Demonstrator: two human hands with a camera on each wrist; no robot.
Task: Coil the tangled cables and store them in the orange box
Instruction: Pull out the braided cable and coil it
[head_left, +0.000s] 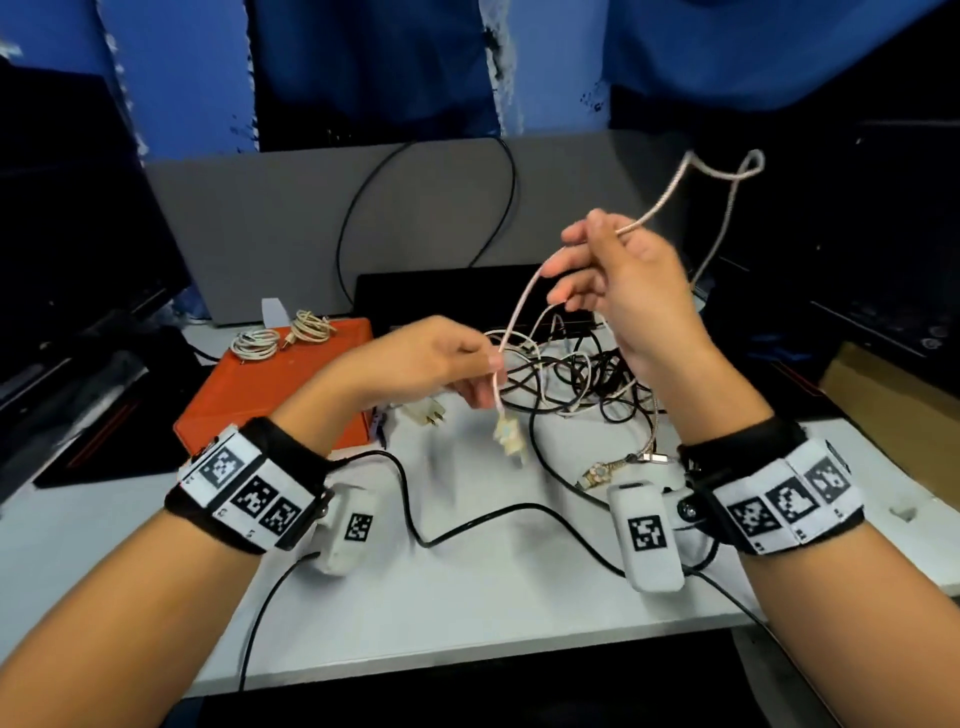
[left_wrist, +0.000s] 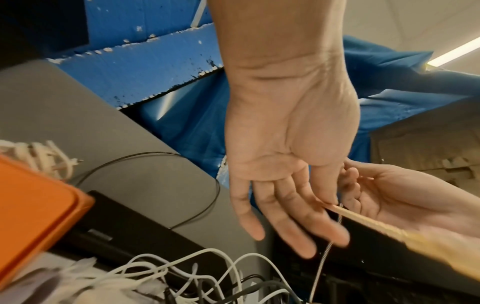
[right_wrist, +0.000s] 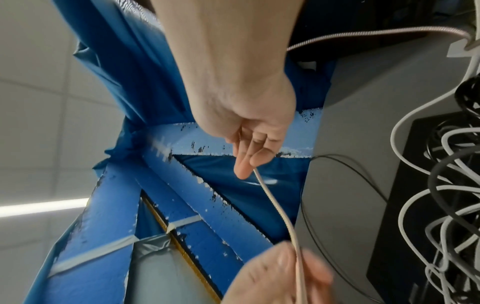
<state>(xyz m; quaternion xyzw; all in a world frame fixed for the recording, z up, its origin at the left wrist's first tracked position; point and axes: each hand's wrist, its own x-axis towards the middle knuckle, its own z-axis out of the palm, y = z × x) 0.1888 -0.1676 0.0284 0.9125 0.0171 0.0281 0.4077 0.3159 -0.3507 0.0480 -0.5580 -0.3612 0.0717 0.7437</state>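
Observation:
A pink braided cable (head_left: 519, 306) is stretched in the air between both hands. My left hand (head_left: 467, 364) pinches it just above its white connector (head_left: 506, 434), which dangles over the table. My right hand (head_left: 587, 260) holds it higher, between thumb and fingers, and the rest loops up to the right (head_left: 748, 166). The left wrist view has the pinch on the cable (left_wrist: 369, 222); in the right wrist view the cable (right_wrist: 275, 207) runs from my right fingers (right_wrist: 246, 162) down to the left hand (right_wrist: 280, 273). The orange box (head_left: 249, 405) lies at left, lid closed, two coiled cables (head_left: 283, 338) on top.
A tangle of black and white cables (head_left: 571, 379) lies on the white table (head_left: 467, 597) under my hands. A white plug adapter (head_left: 426, 413) and a gold-ended connector (head_left: 602, 473) lie near it. A black flat device (head_left: 447, 291) and a grey panel (head_left: 260, 223) stand behind.

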